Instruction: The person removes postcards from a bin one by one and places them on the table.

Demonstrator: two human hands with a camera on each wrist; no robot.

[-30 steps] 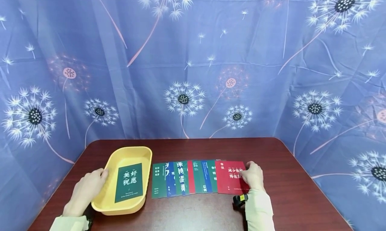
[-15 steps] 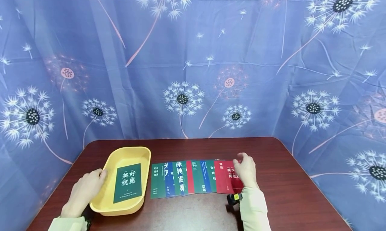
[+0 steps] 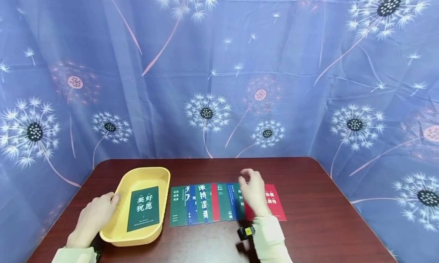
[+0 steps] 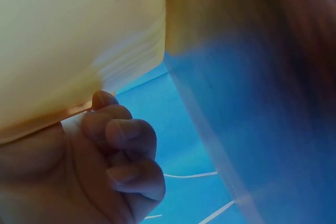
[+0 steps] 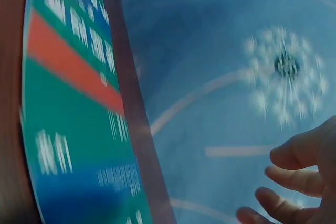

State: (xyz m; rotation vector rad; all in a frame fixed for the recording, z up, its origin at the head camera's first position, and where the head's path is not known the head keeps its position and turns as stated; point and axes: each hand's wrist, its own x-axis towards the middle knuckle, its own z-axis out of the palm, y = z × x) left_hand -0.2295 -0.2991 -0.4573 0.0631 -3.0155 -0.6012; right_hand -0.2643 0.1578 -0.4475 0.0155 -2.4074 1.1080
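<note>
My left hand (image 3: 92,219) grips the left rim of a yellow plastic tray (image 3: 147,175); in the left wrist view its fingers (image 4: 134,135) curl at the outside of the rim. A dark green card with white lettering (image 3: 143,209) lies in the tray. To the right, an overlapping row of green, blue and red cards (image 3: 219,206) spreads across the table. My right hand (image 3: 253,192), fingers loosely bent and holding nothing, is over the row's right part. It partly hides the red end card (image 3: 275,202). The right wrist view shows that hand's fingers apart, beside the cards (image 5: 79,114).
The dark reddish-brown table (image 3: 319,217) has rounded back corners. A blue curtain with dandelion prints (image 3: 164,103) hangs behind it and at both sides. A small black device with a yellow label (image 3: 246,232) is at my right wrist.
My right hand has moved left from the right edge of the red card, across it, to the neighbouring green and blue cards. The left hand stays at the tray.
</note>
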